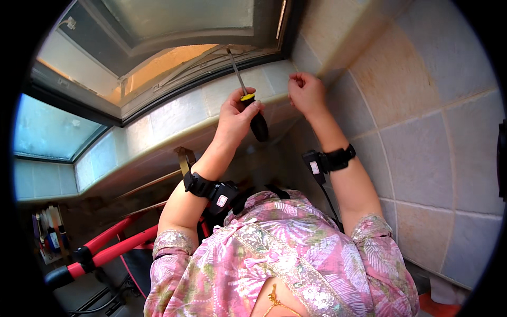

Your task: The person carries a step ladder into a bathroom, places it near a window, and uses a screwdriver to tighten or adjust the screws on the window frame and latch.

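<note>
My left hand (pixel 233 117) is closed around a screwdriver (pixel 259 127) with a black handle and a yellow collar. Its long metal shaft points up and away, the tip appearing in front of the lower edge of the window frame (pixel 206 68). To the right, my right hand (pixel 308 96) is raised over the tiled sill by the wall corner. Its fingers are curled together, and whatever may be between them is hidden. The two hands are apart.
An open window sash (pixel 179 26) stands beyond the tiled sill (pixel 174 111). A tiled wall (pixel 412 153) rises close on the right. At the lower left are a red tubular frame (pixel 113 251) and a holder with several small items (pixel 51 232).
</note>
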Demonstrator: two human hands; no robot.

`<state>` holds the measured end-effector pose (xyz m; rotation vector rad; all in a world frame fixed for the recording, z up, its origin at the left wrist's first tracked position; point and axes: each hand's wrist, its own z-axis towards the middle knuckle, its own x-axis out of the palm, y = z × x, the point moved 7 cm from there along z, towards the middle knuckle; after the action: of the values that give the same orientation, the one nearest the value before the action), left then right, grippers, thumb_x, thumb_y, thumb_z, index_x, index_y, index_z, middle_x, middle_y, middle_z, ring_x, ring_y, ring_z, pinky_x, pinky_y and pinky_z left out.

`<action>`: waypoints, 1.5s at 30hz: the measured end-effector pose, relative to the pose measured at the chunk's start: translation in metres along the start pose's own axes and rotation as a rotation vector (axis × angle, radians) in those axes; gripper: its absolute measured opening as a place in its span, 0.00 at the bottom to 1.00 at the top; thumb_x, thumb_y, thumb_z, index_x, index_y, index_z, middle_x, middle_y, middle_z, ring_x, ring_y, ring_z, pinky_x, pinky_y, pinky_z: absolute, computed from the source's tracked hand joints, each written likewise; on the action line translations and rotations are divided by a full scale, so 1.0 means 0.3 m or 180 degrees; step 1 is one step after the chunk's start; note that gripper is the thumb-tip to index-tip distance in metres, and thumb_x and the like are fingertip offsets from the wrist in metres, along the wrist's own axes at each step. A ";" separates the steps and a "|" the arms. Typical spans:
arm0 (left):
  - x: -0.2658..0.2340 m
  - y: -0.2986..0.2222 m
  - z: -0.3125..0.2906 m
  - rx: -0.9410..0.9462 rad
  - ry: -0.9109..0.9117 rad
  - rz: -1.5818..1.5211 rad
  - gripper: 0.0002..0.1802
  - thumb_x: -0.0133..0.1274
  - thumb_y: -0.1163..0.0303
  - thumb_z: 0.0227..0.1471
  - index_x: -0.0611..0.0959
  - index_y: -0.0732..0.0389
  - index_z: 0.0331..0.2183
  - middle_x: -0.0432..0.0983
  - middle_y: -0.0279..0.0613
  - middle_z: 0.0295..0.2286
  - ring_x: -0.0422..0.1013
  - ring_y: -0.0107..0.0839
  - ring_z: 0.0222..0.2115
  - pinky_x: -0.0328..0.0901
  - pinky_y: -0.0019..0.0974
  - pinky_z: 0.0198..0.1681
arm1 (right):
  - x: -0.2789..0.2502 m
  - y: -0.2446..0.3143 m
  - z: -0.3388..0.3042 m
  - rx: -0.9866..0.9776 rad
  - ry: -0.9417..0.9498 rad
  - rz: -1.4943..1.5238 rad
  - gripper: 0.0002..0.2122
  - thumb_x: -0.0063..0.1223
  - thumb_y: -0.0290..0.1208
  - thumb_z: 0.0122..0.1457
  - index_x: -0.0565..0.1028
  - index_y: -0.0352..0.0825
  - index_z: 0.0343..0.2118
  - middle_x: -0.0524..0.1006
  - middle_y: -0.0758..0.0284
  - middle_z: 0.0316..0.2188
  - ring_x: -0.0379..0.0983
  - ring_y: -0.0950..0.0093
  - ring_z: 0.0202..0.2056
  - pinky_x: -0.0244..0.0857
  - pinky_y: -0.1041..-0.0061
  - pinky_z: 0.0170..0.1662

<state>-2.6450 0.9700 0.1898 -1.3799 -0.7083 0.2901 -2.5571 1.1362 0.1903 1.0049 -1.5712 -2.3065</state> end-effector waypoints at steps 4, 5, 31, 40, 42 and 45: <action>-0.073 -0.068 -0.014 0.0204 -0.0146 0.0099 0.17 0.48 0.77 0.45 0.67 0.66 0.40 0.72 0.42 0.25 0.69 0.28 0.26 0.64 0.29 0.33 | 0.010 -0.011 0.069 0.0118 -0.0531 -0.0764 0.13 0.46 0.31 0.43 0.73 0.29 0.30 0.74 0.53 0.25 0.72 0.60 0.29 0.65 0.70 0.35; -0.095 -0.075 -0.015 0.0203 -0.0226 0.0003 0.17 0.49 0.77 0.44 0.68 0.66 0.39 0.72 0.42 0.25 0.69 0.27 0.25 0.64 0.29 0.32 | 0.010 0.026 0.072 -0.0021 -0.0620 -0.1139 0.13 0.46 0.32 0.43 0.73 0.29 0.30 0.74 0.52 0.26 0.71 0.59 0.31 0.65 0.68 0.37; -0.222 -0.105 0.005 0.0716 0.0184 -0.0186 0.17 0.51 0.76 0.44 0.68 0.66 0.39 0.68 0.38 0.25 0.68 0.24 0.25 0.64 0.26 0.30 | -0.022 -0.095 0.227 0.1021 -0.1166 -0.1952 0.09 0.44 0.32 0.44 0.74 0.32 0.18 0.72 0.65 0.11 0.65 0.73 0.11 0.58 0.74 0.16; -0.237 -0.095 0.008 0.0694 0.0106 0.0020 0.18 0.52 0.76 0.43 0.68 0.66 0.39 0.68 0.37 0.26 0.68 0.23 0.25 0.64 0.26 0.30 | 0.003 -0.025 0.177 0.1362 -0.1097 -0.1950 0.13 0.47 0.37 0.41 0.76 0.32 0.24 0.74 0.54 0.26 0.71 0.57 0.32 0.64 0.67 0.37; -0.236 -0.093 0.010 0.0687 0.0088 -0.0020 0.18 0.52 0.74 0.42 0.69 0.66 0.38 0.69 0.38 0.26 0.67 0.23 0.25 0.63 0.26 0.30 | -0.007 -0.037 0.183 0.1306 -0.1141 -0.1980 0.13 0.46 0.37 0.41 0.76 0.32 0.24 0.74 0.54 0.26 0.70 0.57 0.32 0.64 0.67 0.37; -0.243 -0.087 0.011 0.0699 0.0019 -0.0126 0.18 0.54 0.71 0.40 0.71 0.65 0.36 0.70 0.38 0.26 0.66 0.22 0.25 0.63 0.26 0.31 | -0.003 -0.022 0.185 0.1229 -0.1097 -0.2123 0.14 0.46 0.37 0.40 0.76 0.32 0.24 0.74 0.54 0.26 0.70 0.57 0.32 0.64 0.67 0.37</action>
<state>-2.7083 0.9254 0.1941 -1.1566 -0.6773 0.3224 -2.5891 1.1816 0.1969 1.4666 -2.1338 -2.7785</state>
